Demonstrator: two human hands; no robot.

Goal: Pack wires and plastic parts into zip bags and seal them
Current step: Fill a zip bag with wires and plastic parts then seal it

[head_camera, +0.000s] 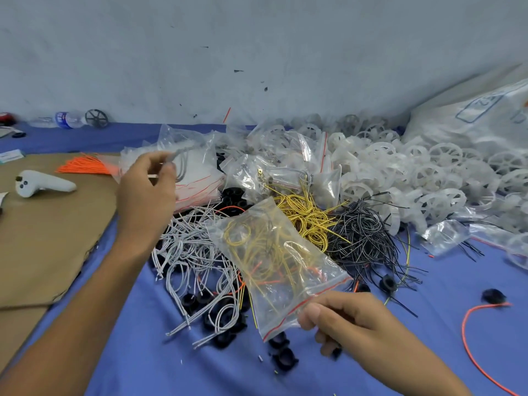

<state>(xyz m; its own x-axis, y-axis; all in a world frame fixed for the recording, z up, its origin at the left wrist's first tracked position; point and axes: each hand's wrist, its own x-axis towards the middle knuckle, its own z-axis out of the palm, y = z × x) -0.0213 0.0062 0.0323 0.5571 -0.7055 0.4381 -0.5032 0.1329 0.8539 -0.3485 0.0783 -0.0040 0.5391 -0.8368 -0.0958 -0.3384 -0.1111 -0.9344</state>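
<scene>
While the right hand pinches the red-striped mouth of a zip bag between thumb and forefinger, the bag slants up and away from it toward the middle of the bench. The bag is clear and holds loose yellow wires and a few orange ones. The other fingers of that hand are curled under the bag's corner, near the front edge of the bench.

The left hand is lifted above the left of the heap, its fingertips pinching a looped grey wire, which is blurred. Behind that wire lies a stack of bags.

Below the left hand and just left of the held bag lies a tangle of grey wires. Yellow wires lie beyond the bag's far end and black wires to its right. Black plastic rings lie scattered near the right hand. White plastic wheels are piled toward the far right corner. A sheet of cardboard covers the left edge, with a bundle of orange wires on it.
</scene>
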